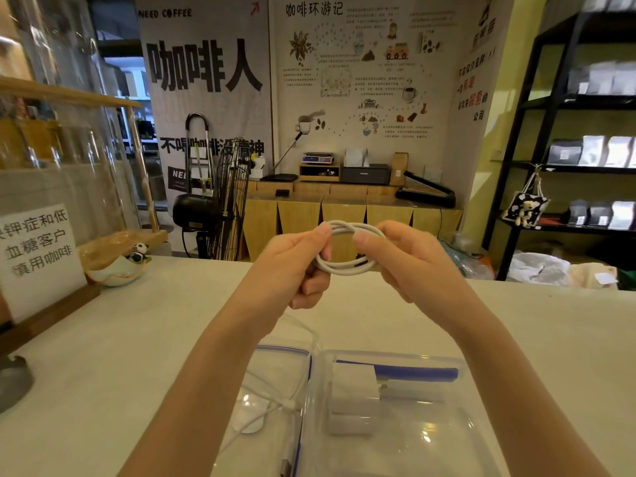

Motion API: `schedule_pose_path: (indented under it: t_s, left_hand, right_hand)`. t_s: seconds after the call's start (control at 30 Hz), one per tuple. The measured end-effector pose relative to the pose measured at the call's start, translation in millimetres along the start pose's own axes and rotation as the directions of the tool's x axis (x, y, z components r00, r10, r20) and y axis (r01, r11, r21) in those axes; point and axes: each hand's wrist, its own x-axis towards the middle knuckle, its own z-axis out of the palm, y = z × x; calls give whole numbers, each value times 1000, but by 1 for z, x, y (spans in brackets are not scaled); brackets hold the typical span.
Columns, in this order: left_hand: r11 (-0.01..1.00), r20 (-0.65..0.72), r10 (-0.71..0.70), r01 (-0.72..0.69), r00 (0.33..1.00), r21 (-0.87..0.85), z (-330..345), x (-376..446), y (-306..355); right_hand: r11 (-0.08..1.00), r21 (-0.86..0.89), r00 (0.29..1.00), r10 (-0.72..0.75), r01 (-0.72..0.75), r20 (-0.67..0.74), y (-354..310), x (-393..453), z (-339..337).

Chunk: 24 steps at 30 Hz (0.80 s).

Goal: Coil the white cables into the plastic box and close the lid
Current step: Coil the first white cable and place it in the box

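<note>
A white cable (347,268), wound into a small oval coil, is held up above the counter. My left hand (296,266) pinches its left side and my right hand (409,259) pinches its right side. Below, the clear plastic box (475,407) stands open near the counter's front edge, with white chargers (354,390) inside. Its lid (275,359), with a blue seal, lies flat to the left of the box. A second white cable (275,404) lies loose across the lid.
A sign in a wooden stand (38,259) and a small bowl with a panda figure (120,266) sit on the white counter (137,339) at the left. A grey metal object (13,380) is at the far left edge. Shelves stand at the right.
</note>
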Motion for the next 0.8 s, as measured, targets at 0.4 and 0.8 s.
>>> schedule_pose_path:
  t_s: [0.4,0.8]
  left_hand:
    - [916,86,-211,166,974,365,9,-3,-1]
    - [725,83,-344,208,935,656,69,11,-61]
  right_hand:
    - [940,-216,905,320,-265,281,-2,-25,-34]
    - [782,-356,758,606,-511,243,47,-44,-73]
